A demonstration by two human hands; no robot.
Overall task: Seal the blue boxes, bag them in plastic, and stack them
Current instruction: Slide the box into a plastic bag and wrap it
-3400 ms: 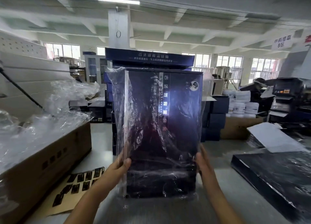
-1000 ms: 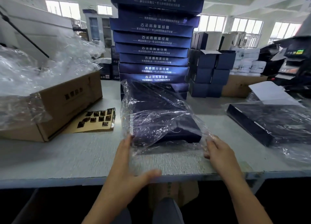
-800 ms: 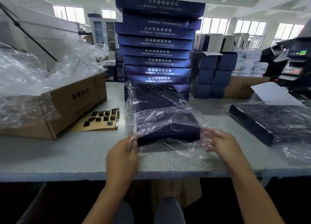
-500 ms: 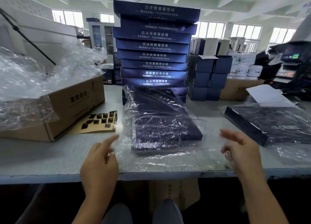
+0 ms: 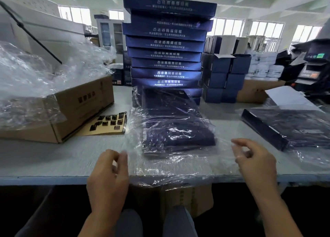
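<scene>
Blue box (image 5: 178,129): flat at centre of desk (image 5: 53,156), inside clear plastic bag (image 5: 178,167); loose bag end overhangs near edge.
Stack of blue boxes (image 5: 167,44): directly behind.
Left hand (image 5: 109,172): fingers loosely curled at bag's near-left corner; grip cannot be told.
Right hand (image 5: 257,162): fingers relaxed beside bag, holding nothing.

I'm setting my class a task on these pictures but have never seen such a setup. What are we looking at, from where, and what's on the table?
No machine here: a camera worn on a person's head looks down at their two bare hands. The left hand and right hand hover at the loose plastic edges of a bagged blue box lying on the table; blur hides whether they pinch it. Behind it stands a stack of blue boxes; to the left, a cardboard box.
</scene>
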